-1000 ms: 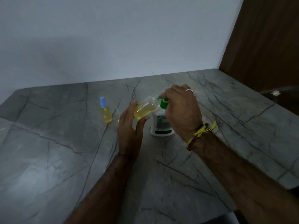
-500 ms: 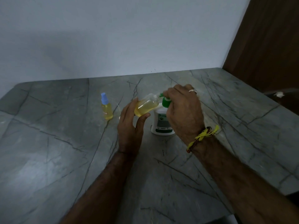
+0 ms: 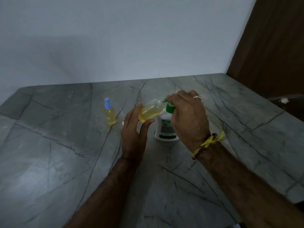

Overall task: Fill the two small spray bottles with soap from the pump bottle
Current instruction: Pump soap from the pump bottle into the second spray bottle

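Note:
My left hand [image 3: 134, 134] holds an uncapped small spray bottle [image 3: 150, 111] tilted, its mouth up against the green nozzle of the pump bottle [image 3: 166, 127]. Yellow soap fills most of that small bottle. The white pump bottle stands on the grey stone table [image 3: 65, 162], and my right hand [image 3: 187, 117] sits over its green pump head, fingers curled round it. A second small spray bottle [image 3: 109, 114], capped in blue and full of yellow liquid, stands upright to the left.
A small pale object [image 3: 123, 123], perhaps the loose spray cap with its tube, lies on the table between the capped bottle and my left hand. A white wall backs the table; a brown wooden panel [image 3: 271, 46] stands at the right.
Both hands and the bottles keep the same pose. Only the camera view has shifted slightly.

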